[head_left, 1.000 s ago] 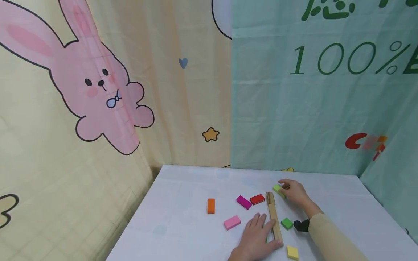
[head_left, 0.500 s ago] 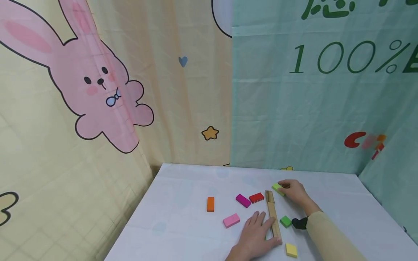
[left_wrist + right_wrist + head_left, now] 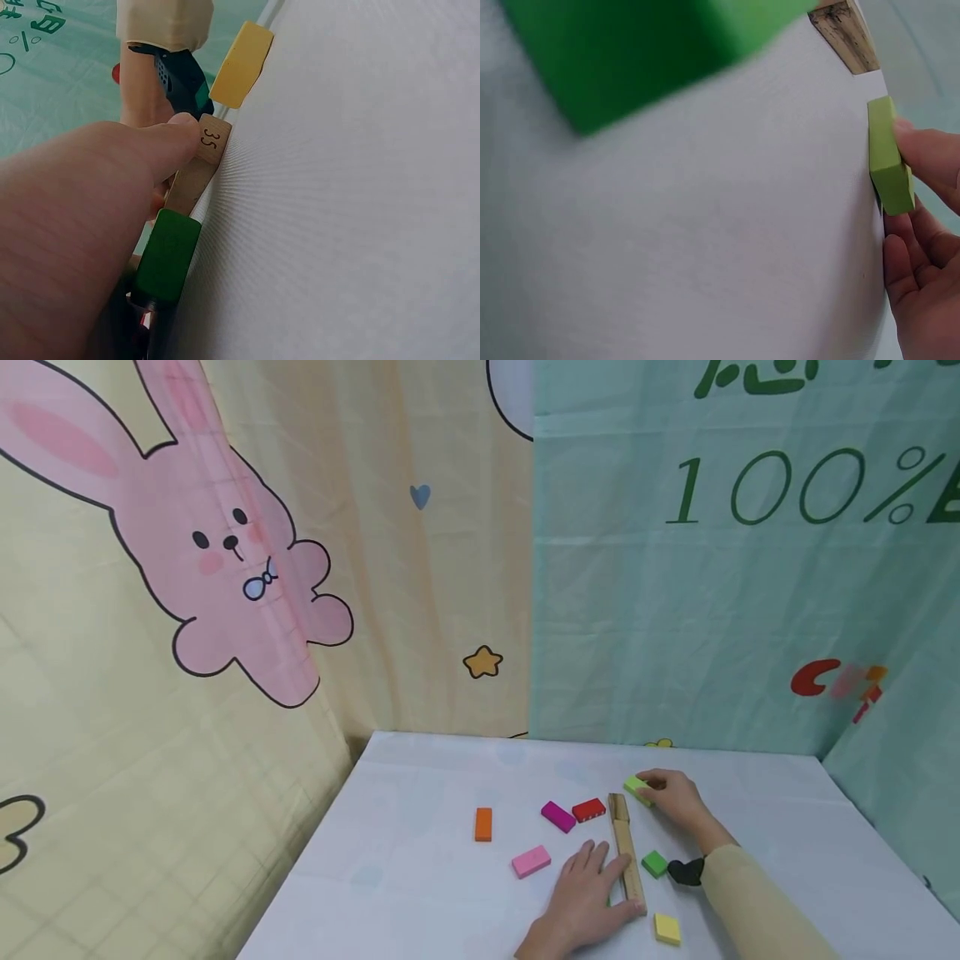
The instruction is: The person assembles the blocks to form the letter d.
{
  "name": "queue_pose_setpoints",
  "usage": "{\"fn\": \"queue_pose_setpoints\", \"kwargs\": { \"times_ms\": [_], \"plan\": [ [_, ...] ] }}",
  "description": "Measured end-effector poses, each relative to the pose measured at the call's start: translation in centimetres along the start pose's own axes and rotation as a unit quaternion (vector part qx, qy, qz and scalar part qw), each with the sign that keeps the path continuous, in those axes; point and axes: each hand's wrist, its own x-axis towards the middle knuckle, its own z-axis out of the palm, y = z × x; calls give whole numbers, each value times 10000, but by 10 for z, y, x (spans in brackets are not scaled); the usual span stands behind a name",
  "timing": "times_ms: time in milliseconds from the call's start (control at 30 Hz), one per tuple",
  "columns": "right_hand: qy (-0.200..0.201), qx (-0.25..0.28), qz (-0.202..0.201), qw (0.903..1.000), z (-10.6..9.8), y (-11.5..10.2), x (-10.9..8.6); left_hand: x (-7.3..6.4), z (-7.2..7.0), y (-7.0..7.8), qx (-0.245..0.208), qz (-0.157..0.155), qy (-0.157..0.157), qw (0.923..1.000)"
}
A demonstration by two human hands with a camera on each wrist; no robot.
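Lime block (image 3: 634, 787) pinched in the right hand (image 3: 681, 803), left hand (image 3: 579, 897) spread against wood strip (image 3: 624, 842) beside that grip, so I'd guess it's positioning, next needing gentle nudges.

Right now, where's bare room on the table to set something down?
Bare table lies left of the orange block and right of the right sleeve. It's crowded around the wooden strip: left hand touching it, right hand gripping the lime block, red block nearby.
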Motion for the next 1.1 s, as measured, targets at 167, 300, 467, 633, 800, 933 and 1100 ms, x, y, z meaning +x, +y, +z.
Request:
{"fn": "queue_pose_setpoints", "kwargs": {
  "times_ms": [167,300,467,633,800,933,1100],
  "plan": [
    [113,-8,0,9999,3,-2,-1,-1,0,0,-14,13,-3,10000],
    [135,9,20,9999,4,-3,-1,-1,0,-1,-35,-15,-38,10000],
    [158,32,74,9998,3,-5,1,0,0,-1,-100,-2,-64,9999],
    [167,146,72,9997,3,-7,2,0,-1,-1,-37,49,4,10000],
    [192,217,59,9996,5,-8,-1,0,1,-1,-15,54,21,10000],
    [224,214,74,9995,5,-9,-3,0,3,-1,-41,57,10,10000],
    [266,319,57,9991,5,-6,-1,0,1,-1,17,63,109,9999]
  ]
}}
